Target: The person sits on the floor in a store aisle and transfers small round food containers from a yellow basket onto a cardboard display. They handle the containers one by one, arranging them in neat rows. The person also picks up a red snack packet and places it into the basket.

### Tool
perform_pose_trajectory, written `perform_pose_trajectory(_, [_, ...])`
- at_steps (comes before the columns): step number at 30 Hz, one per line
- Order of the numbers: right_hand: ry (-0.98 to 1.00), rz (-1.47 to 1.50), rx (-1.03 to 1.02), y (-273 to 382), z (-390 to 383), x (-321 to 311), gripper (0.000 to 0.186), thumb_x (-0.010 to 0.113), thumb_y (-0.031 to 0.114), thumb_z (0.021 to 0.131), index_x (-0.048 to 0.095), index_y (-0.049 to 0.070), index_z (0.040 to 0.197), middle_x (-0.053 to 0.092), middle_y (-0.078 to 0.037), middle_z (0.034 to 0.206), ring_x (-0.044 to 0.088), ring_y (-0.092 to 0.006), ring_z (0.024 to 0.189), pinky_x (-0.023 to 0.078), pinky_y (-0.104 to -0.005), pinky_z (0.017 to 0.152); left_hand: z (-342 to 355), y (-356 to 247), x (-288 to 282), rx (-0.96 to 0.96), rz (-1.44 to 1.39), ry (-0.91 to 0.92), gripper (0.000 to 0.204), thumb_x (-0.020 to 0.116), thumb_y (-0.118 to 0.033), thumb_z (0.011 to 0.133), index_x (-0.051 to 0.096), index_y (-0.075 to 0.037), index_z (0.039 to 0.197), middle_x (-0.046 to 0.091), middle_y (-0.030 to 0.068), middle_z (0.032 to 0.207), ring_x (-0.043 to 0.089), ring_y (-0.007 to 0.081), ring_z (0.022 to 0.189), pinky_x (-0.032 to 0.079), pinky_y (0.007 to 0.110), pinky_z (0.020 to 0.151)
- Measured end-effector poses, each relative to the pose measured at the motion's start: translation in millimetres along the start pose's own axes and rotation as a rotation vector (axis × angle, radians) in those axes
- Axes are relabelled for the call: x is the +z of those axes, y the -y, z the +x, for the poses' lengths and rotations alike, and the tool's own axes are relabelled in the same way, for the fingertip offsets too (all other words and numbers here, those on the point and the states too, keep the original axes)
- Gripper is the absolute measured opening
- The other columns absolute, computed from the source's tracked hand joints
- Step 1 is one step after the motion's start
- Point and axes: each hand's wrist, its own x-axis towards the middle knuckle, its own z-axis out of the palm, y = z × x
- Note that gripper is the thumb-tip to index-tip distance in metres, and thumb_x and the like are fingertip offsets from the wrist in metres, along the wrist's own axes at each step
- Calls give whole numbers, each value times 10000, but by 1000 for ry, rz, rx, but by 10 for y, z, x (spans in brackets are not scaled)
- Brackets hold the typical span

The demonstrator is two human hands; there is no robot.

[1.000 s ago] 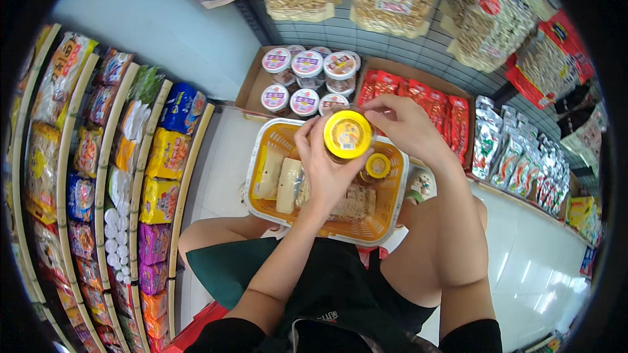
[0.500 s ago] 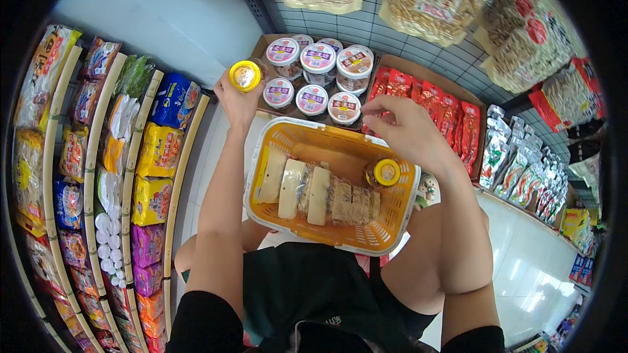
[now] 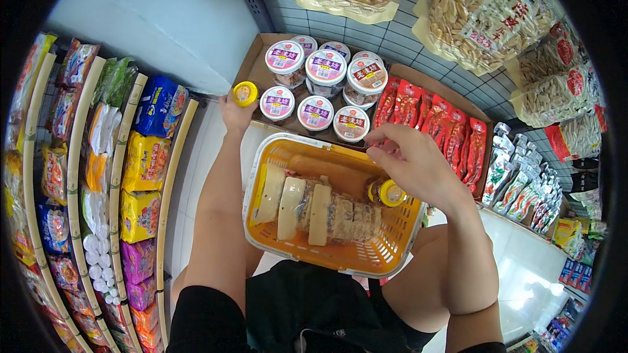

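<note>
At the back left, my left hand (image 3: 233, 116) grips a small jar (image 3: 245, 94) with a yellow lid, beside the carton of tubs. My right hand (image 3: 418, 165) hovers over the back right of an orange basket (image 3: 314, 168) with a white rim. Its fingers are loosely bent and apart, with nothing visible in them. Inside the basket, another yellow-lidded jar (image 3: 391, 193) lies tilted near the right end. Several clear packs (image 3: 353, 221) of pale brown food with cream headers (image 3: 290, 208) fill its left and middle. The basket rests at my lap.
Behind the basket, a carton holds several white-lidded tubs (image 3: 315, 113) and red packets (image 3: 447, 127). Silvery packets (image 3: 520, 173) stand farther right. Large bags of seeds (image 3: 481, 13) hang from a wire grid above. Shelves of bagged goods (image 3: 147, 162) with bamboo-like edges line my left.
My view has shifted slightly, so the shelves sit further left. My left hand still holds the jar at the back left. My right hand is lower, closer over the basket's jar.
</note>
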Motion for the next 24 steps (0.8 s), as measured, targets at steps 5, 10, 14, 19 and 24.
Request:
perform_pose_trajectory(5, [-27, -25, 7, -96, -23, 4, 281, 604, 161, 886, 642, -46, 1072, 675, -225, 1005, 657, -350, 944, 507, -401, 853, -15, -256, -39, -131, 120, 57, 761, 851, -264, 636, 531, 2, 1274, 525, 222, 1195, 533, 378, 1120, 451, 441, 965])
perform_pose_trajectory(10, [-25, -11, -55, -121, -96, -45, 274, 599, 177, 887, 652, -38, 1049, 674, -232, 961, 655, -369, 922, 506, -414, 833, -180, -344, -59, -254, 1, -107, 604, 752, -161, 726, 530, 13, 1260, 533, 217, 1169, 554, 364, 1065, 462, 431, 930])
perform_pose_trajectory(14, [-66, -38, -30, -100, -201, -93, 276, 593, 176, 882, 657, -37, 1046, 671, -247, 981, 647, -387, 963, 501, -431, 847, -937, -1041, -140, -153, -353, -342, 395, 652, -70, 790, 535, 43, 1150, 527, 180, 1058, 531, 320, 971, 424, 433, 903])
perform_pose_trajectory(19, [-101, -23, -69, -280, -342, -151, 283, 620, 219, 889, 644, -2, 1064, 679, -179, 986, 662, -293, 967, 511, -386, 843, -2266, -1975, -77, 85, -467, -183, 234, 609, -26, 784, 507, 4, 992, 475, 153, 943, 485, 326, 919, 401, 430, 845])
perform_pose_trajectory(24, [-148, 27, -98, -239, -501, -238, 279, 605, 206, 879, 687, -18, 1023, 679, -227, 1003, 655, -365, 963, 505, -417, 873, -3117, -2367, 199, 288, -409, 233, 506, 755, -162, 731, 496, -13, 1140, 486, 194, 1115, 491, 362, 1075, 414, 455, 892])
